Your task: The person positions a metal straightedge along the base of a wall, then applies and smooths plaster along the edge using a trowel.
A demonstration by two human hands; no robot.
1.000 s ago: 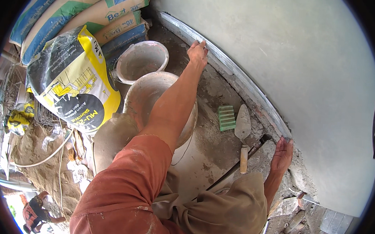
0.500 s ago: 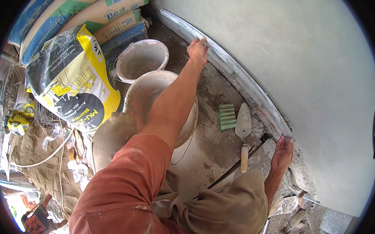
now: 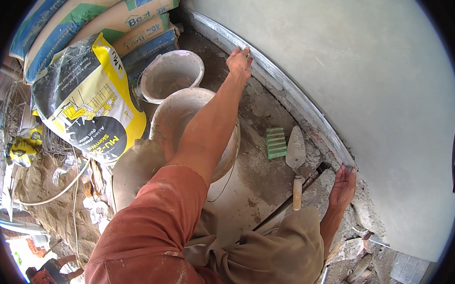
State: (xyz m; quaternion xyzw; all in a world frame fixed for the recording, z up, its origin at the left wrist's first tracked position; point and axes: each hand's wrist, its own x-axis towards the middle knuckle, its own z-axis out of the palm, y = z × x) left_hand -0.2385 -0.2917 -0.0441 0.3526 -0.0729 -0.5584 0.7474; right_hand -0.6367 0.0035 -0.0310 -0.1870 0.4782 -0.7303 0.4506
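Note:
A long, pale metal straightedge (image 3: 295, 98) lies along the foot of the grey plastered wall (image 3: 342, 66), bowed by the lens. Far out, my left hand (image 3: 239, 62) is closed on its lower edge, fingertips at the metal. My right hand (image 3: 341, 188) holds the near end, palm turned up and fingers against the bar; part of the grip is hidden. Between my arms, a pointing trowel (image 3: 296, 149) with a wooden handle rests on the floor beside a ridged green block (image 3: 275, 142). Below my left forearm stands a mortar-stained bucket (image 3: 181, 107).
A second, smaller tub (image 3: 172, 76) stands beyond the bucket. To the left are a yellow-and-black bag (image 3: 94, 106) and stacked cement sacks (image 3: 106, 15). Rubble (image 3: 356, 269) lies at the lower right. Another person (image 3: 49, 272) shows at the lower left.
Both hands and the straightedge keep their places. The view has shifted slightly, and the other person at the lower left has moved a little.

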